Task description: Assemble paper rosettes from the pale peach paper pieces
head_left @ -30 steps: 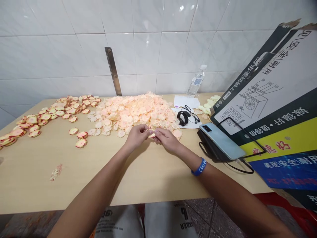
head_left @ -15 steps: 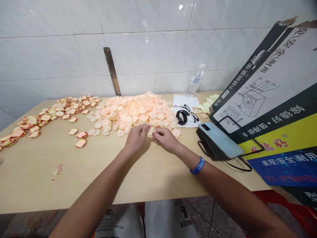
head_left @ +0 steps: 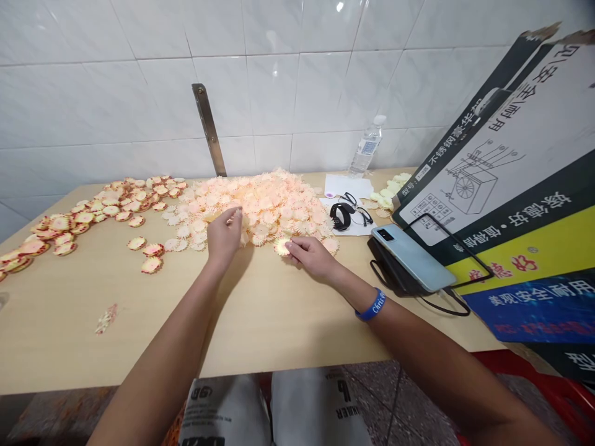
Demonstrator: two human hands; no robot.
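The pale rosette (head_left: 281, 247) lies at the near edge of the heap (head_left: 260, 207), under the fingertips (head_left: 289, 245) of the right hand (head_left: 313, 257). Those fingers lie close together, but the thumb is hidden, so I cannot tell whether they pinch it or only press on it. The left hand (head_left: 224, 236) stands at the heap's near edge with its fingers bunched. Whether it holds anything, I cannot tell.

Each rosette looks light, thin and soft, probably paper, and its fine fringe would likely crumple or tear easily. The firmer hold is probably at the centre, not the fringe.

The heap holds far too many to count, likely hundreds. Left of the heap, a long scatter of red-edged rosettes (head_left: 83, 218) spreads across the table (head_left: 279, 328), with 3 (head_left: 151, 265) lying apart near it. Right of the heap are 1 watch (head_left: 340, 215), 1 pair of glasses (head_left: 357, 214) and 1 phone (head_left: 411, 257). Behind it stands 1 bottle (head_left: 367, 148).
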